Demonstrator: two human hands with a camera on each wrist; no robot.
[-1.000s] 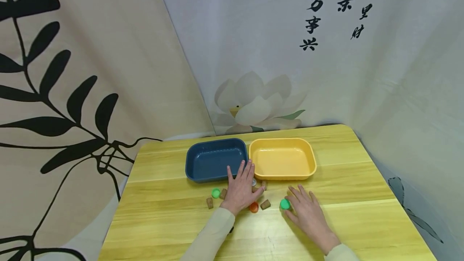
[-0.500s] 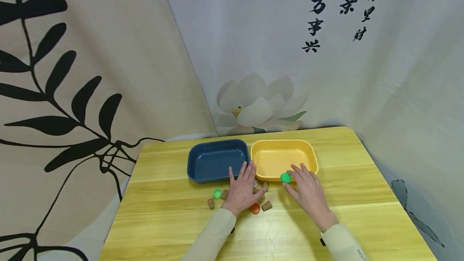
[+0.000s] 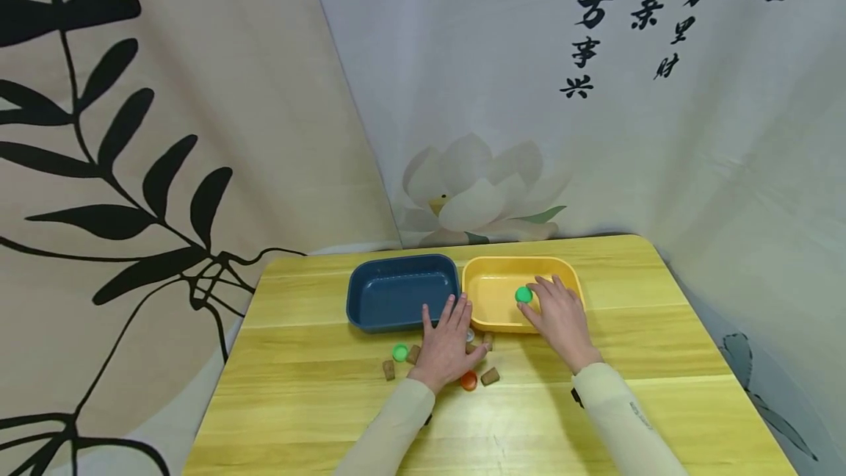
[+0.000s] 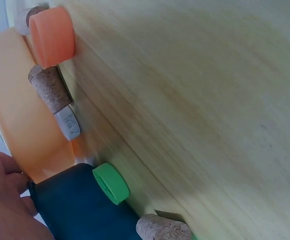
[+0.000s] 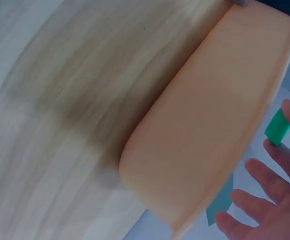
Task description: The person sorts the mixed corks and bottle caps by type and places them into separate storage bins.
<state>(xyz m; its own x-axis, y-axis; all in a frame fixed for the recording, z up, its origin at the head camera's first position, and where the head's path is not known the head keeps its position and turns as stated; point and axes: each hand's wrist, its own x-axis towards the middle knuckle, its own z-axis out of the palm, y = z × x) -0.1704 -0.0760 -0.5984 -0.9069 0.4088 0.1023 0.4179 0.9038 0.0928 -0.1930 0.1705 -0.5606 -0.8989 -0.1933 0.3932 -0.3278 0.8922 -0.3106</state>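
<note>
Between thumb and forefinger my right hand pinches a green bottle cap, held over the yellow tray. The right wrist view shows the same green cap at the fingertips, above the tray's rim, with the other fingers spread. My left hand lies with straight fingers where the yellow tray meets the dark blue tray; its fingertips are right at their rims. Around that hand are corks, a light green bottle cap, an orange-red cap and a whitish cap.
Both trays stand side by side toward the back of the wooden table. More corks lie in front of the blue tray. Printed fabric hangs behind the table.
My right hand has carried the green bottle cap from the table in front, up and forward over the yellow tray. The left hand stays in place, while the head view shifts slightly.
</note>
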